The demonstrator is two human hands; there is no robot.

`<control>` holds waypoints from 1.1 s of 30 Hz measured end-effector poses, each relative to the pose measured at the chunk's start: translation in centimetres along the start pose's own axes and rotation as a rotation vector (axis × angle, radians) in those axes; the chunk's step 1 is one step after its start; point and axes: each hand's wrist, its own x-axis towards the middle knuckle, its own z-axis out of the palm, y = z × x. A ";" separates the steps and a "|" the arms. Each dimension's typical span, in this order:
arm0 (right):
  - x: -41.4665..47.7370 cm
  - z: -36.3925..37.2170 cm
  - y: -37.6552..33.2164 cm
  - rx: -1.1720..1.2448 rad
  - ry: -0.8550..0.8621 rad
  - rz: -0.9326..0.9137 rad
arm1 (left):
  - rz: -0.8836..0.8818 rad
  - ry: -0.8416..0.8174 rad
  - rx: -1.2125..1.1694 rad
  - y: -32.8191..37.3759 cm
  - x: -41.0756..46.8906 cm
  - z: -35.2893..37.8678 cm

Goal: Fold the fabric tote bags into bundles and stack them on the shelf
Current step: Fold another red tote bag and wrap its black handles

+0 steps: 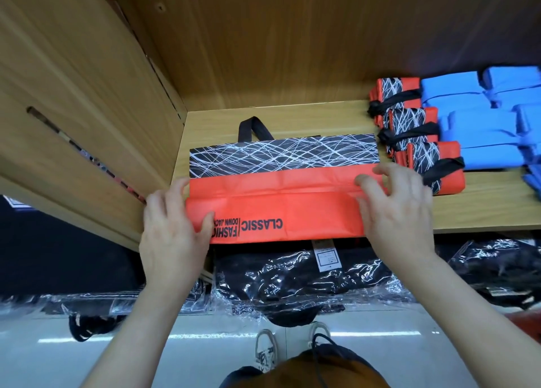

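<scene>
Wooden shelf [483,206] bears tote bag [278,188] beside bundles [409,129].

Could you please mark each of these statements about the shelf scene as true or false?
1. The red fabric tote bag with a black, white-lined band lies on the wooden shelf. True.
2. The left hand grips the bag's left end; the right hand is at its right end. True.
3. The blue folded bundles sit left of the bag. False: they are at the right, beyond the red-and-black tied bundles.
4. The bag's black handle is tied round it. False: it lies loose at the far edge.
</scene>
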 end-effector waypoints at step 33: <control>0.9 -1.6 -0.5 0.192 -0.278 0.264 | -0.077 -0.073 -0.031 0.2 0.9 0.2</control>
